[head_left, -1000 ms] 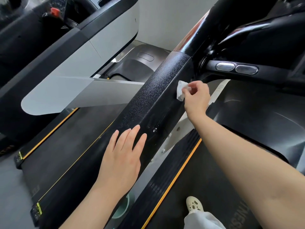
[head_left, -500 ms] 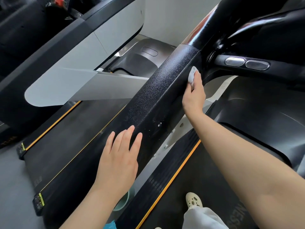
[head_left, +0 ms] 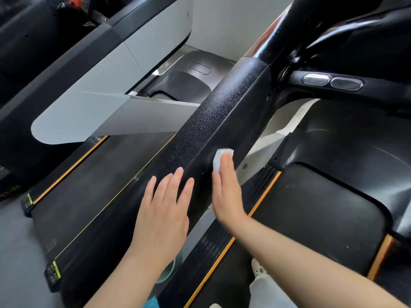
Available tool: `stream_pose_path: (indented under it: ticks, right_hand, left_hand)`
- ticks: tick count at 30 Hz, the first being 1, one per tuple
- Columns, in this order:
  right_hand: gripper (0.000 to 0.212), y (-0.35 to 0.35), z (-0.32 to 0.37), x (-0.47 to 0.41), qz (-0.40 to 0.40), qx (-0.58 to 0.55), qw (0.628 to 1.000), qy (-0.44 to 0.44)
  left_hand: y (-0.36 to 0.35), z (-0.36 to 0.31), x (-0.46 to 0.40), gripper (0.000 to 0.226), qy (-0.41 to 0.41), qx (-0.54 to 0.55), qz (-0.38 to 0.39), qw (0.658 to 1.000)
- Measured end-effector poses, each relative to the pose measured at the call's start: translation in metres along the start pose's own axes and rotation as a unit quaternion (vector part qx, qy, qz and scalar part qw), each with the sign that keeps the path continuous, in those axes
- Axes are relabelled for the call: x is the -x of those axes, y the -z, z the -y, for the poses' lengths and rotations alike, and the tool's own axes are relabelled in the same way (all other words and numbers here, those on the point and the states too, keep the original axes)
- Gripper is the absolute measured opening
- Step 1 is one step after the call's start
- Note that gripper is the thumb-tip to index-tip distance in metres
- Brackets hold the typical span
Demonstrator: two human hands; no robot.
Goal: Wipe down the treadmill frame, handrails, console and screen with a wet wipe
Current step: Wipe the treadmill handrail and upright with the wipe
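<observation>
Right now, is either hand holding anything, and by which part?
The right hand presses a folded wet wipe flat under its fingertips against the black textured frame. The left hand rests open, holding nothing.

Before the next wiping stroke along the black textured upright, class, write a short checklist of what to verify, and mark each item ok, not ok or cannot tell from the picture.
1. Wet wipe sits under the right hand, fingers straight and pressing it: ok.
2. Wipe lies on the textured upright, in contact with it: ok.
3. Left hand rests flat on the upright, beside the right hand and off the stretch above the wipe: ok.
4. Upright above the wipe bare up to the glossy black joint: ok.
5. Wipe still damp enough: cannot tell.
6. Pulse sensor bar already wiped: cannot tell.
</observation>
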State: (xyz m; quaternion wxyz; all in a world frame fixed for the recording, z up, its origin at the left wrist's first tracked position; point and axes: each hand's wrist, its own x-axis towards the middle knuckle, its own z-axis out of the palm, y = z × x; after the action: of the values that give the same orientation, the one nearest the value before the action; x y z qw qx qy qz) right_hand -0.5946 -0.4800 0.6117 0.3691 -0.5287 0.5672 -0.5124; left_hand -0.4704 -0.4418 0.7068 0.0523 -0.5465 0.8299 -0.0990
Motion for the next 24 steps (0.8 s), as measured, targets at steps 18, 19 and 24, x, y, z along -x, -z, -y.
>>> stream_pose_path:
  ticks: [18,19,24]
  right_hand:
    - [0.059,-0.012,0.011,0.017,0.076,0.021,0.996,0.031]
    - [0.061,-0.012,0.011,0.017,0.080,0.030,0.996,0.030]
    - [0.049,0.028,0.027,-0.080,-0.020,0.048,0.999,0.002]
  left_hand:
    - [-0.003,-0.003,-0.001,0.073,0.008,0.000,0.001,1.000]
    - [-0.003,-0.003,-0.001,0.073,0.007,-0.001,-0.001,1.000]
    - [-0.005,-0.002,-0.001,0.070,0.010,-0.006,-0.007,1.000]
